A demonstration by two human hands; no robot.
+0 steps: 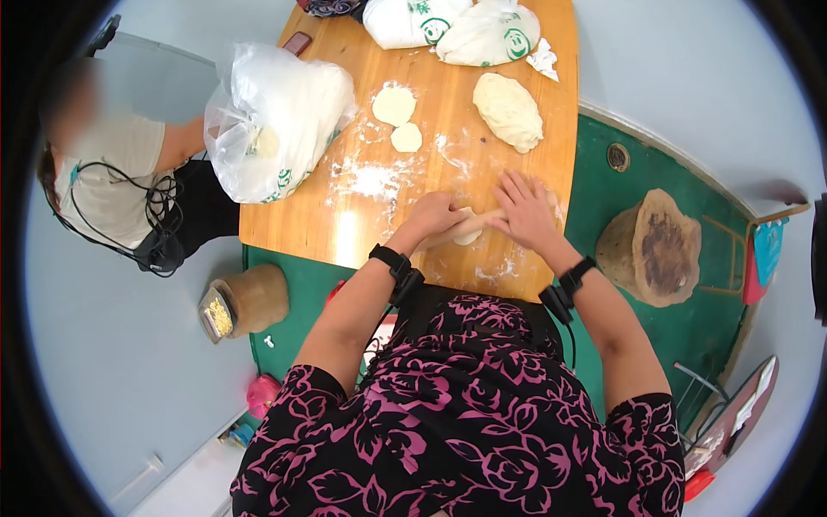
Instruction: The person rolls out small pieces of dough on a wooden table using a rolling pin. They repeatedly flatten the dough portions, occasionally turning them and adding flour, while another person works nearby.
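A wooden rolling pin (481, 222) lies across a small piece of dough (466, 239) on the floured table. My left hand (435, 217) is closed, its fingers curled over the pin's left end. With fingers stretched out, my right hand (525, 211) lies flat over the other end, hiding part of it. Two flat dough rounds, a larger one (394, 105) and a smaller one (407, 138), rest farther back on the table. A big lump of dough (508, 112) sits beyond my right hand.
On the wooden table (448, 77) stand a large plastic bag (301, 121) and white bags (491, 34), with crumpled tissue (544, 60) and a phone (297, 43). Another person (121, 172) sits at the left. Wooden stumps (659, 250) stand on the green floor.
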